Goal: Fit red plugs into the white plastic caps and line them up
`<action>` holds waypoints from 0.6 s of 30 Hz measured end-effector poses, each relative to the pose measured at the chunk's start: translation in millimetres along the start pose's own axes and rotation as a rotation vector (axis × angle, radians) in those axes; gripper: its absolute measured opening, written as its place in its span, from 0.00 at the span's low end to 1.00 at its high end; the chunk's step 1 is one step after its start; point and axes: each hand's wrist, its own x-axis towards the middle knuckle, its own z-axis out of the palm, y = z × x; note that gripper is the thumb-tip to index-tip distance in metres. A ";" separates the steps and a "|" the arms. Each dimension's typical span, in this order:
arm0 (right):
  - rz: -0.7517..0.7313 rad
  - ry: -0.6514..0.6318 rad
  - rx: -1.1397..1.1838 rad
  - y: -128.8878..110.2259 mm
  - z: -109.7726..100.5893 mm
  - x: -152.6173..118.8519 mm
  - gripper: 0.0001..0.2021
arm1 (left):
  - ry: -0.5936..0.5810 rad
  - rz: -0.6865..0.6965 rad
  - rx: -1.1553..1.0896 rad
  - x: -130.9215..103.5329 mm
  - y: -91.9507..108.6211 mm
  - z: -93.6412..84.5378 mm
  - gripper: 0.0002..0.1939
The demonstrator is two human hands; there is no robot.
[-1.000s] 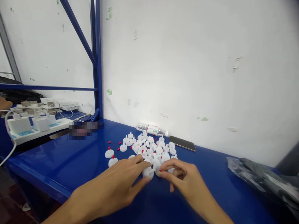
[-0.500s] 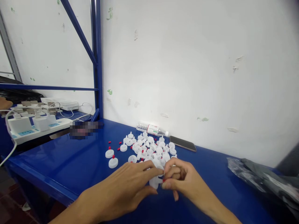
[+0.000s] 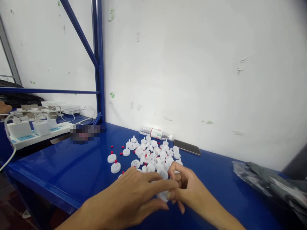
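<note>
We find left hand (image 3: 137, 195) part-closed, holding a white round plastic cap (image 3: 163, 195); right hand (image 3: 188, 185) curled against it, grip hidden.

Left hand (image 3: 134, 196): is holding a white cap (image 3: 163, 195). Right hand (image 3: 189, 188): is touching its side, curled inward. Heap of white caps (image 3: 163, 155), red pieces (image 3: 112, 146): are lying beyond. Clear bottle (image 3: 157, 133), dark phone (image 3: 187, 147): are resting on blue table (image 3: 79, 166).

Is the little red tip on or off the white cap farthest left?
On: the red tip sits right on top of the white cap.
</note>
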 end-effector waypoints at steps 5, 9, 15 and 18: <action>-0.041 0.058 -0.098 -2.1 -7.4 -1.2 0.24 | 0.169 -0.041 -0.009 -4.2 -20.6 -0.1 0.28; -0.041 0.127 -0.195 -8.3 -7.8 -2.5 0.23 | 0.271 -0.220 0.012 -9.7 -49.5 -18.7 0.24; -0.051 0.217 -0.277 -15.1 -7.5 -3.6 0.24 | 0.261 -0.504 0.058 -19.0 -101.7 -51.3 0.25; -0.036 0.230 -0.272 -17.0 -7.6 -4.4 0.25 | 0.212 -0.596 0.007 -28.3 -125.4 -56.3 0.23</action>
